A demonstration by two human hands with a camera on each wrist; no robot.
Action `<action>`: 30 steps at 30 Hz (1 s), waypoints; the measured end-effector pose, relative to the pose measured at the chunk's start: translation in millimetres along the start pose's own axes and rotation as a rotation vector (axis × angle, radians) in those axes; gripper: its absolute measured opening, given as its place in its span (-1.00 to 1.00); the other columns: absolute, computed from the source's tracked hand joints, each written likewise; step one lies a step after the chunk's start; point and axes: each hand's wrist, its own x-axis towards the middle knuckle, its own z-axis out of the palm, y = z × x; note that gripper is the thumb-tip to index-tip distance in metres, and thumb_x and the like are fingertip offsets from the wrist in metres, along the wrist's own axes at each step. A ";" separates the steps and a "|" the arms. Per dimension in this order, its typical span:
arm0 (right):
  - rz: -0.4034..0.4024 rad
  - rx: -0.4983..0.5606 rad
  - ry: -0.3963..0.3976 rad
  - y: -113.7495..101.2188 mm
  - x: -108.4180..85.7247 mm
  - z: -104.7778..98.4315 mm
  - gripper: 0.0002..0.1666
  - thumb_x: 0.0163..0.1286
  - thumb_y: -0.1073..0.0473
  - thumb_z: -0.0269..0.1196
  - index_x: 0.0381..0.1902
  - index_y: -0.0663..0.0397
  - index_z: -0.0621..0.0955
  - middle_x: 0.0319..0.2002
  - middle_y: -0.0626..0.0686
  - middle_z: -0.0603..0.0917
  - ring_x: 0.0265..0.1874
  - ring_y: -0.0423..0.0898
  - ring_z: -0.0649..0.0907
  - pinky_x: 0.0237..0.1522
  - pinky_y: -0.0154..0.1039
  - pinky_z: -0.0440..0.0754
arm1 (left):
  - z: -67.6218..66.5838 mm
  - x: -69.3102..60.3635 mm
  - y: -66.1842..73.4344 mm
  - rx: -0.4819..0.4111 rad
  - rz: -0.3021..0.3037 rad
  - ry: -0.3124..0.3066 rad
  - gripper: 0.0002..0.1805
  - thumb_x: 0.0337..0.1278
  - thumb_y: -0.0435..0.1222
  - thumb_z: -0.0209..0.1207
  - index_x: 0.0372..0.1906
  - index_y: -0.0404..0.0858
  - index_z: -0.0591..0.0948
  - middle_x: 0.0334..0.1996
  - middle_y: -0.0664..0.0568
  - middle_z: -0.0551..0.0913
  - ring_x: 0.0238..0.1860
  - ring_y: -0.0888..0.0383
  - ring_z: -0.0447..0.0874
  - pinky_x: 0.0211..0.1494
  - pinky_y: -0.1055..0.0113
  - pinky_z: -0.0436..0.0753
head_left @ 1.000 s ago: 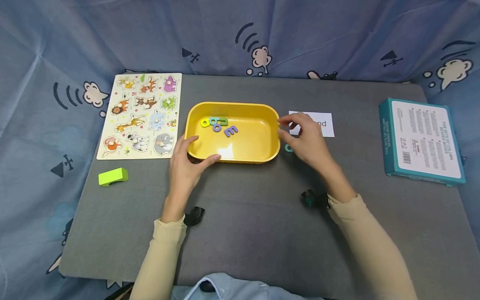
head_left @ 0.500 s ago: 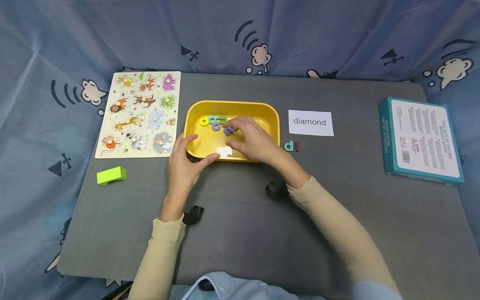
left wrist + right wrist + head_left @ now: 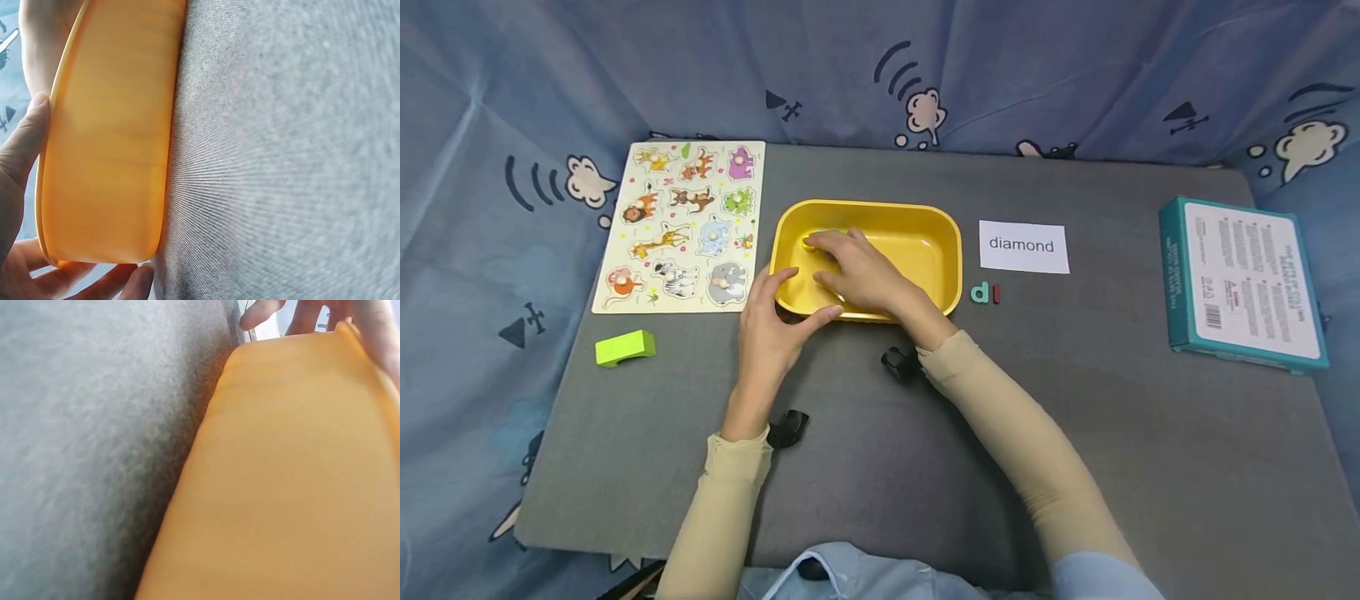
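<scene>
A yellow plastic tray (image 3: 936, 258) sits mid-table. At its near left corner my left hand (image 3: 767, 329) grips it, thumb on the near rim and fingers around the end; the left wrist view shows the tray's side wall (image 3: 106, 137) close up. My right hand (image 3: 868, 271) is inside the tray, thumb and index fingertips apart, over the toy letters. A bit of a yellow letter (image 3: 807, 244) shows by the index fingertip; the other letters are hidden beneath the hand. Right of the tray lie a teal letter d (image 3: 979, 292) and a red letter i (image 3: 997, 293), below a card (image 3: 1022, 258) reading "diamond".
An animal puzzle board (image 3: 700, 271) lies at the back left, with a green arched block (image 3: 625, 347) in front of it. A teal and white box (image 3: 1247, 283) lies at the far right. A patterned blue curtain (image 3: 850, 75) borders the table's back.
My right hand has moved left from beside the card into the tray, across to the letters at its left. The d, i and card are now uncovered. My left hand stays on the tray corner.
</scene>
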 end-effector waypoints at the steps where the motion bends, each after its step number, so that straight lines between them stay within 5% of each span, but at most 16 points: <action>1: 0.002 -0.016 0.004 -0.5 2.4 0.9 -0.32 0.58 0.14 0.29 0.57 0.10 0.42 0.56 0.10 0.46 0.59 0.02 0.37 0.68 -0.05 0.09 | -0.1 0.0 0.1 0.001 0.002 0.001 -0.09 -0.05 0.05 0.64 0.39 -0.27 0.56 0.50 -0.15 0.44 0.46 -0.19 0.44 0.52 -0.14 0.41; 7: 0.030 -0.111 0.003 -2.9 13.4 3.1 -0.31 0.56 0.15 0.32 0.56 0.07 0.44 0.56 0.06 0.46 0.54 0.06 0.41 0.56 -0.05 0.29 | -0.1 -0.1 1.4 0.006 0.006 0.001 -0.09 -0.05 0.07 0.63 0.38 -0.27 0.57 0.48 -0.13 0.46 0.43 -0.17 0.47 0.49 -0.13 0.43; 12: 0.066 -0.109 0.036 -2.4 16.4 2.4 -0.54 0.50 0.23 0.36 0.33 0.08 0.68 0.36 0.06 0.66 0.39 0.07 0.52 0.55 -0.07 0.36 | -0.4 -0.8 2.0 0.006 -0.008 -0.005 -0.08 -0.05 0.07 0.63 0.39 -0.25 0.56 0.50 -0.12 0.44 0.44 -0.18 0.46 0.50 -0.13 0.43; 19: 0.095 -0.084 0.024 -0.2 14.5 2.5 -0.65 0.43 0.31 0.41 0.15 0.07 0.78 0.16 0.05 0.69 0.11 0.01 0.56 0.18 -0.12 0.60 | -0.3 -0.7 1.6 0.014 -0.014 -0.003 -0.09 -0.06 0.06 0.64 0.39 -0.24 0.57 0.51 -0.14 0.43 0.46 -0.19 0.45 0.50 -0.16 0.42; 30: -0.008 0.053 0.078 -1.3 -8.3 -9.9 -0.67 0.42 0.25 0.43 0.10 0.24 0.75 -0.10 0.14 0.69 -0.13 0.01 0.65 0.03 -0.17 0.65 | 0.3 -0.9 0.7 0.020 -0.010 0.004 -0.09 -0.07 0.05 0.64 0.38 -0.24 0.57 0.48 -0.12 0.45 0.43 -0.18 0.47 0.49 -0.13 0.44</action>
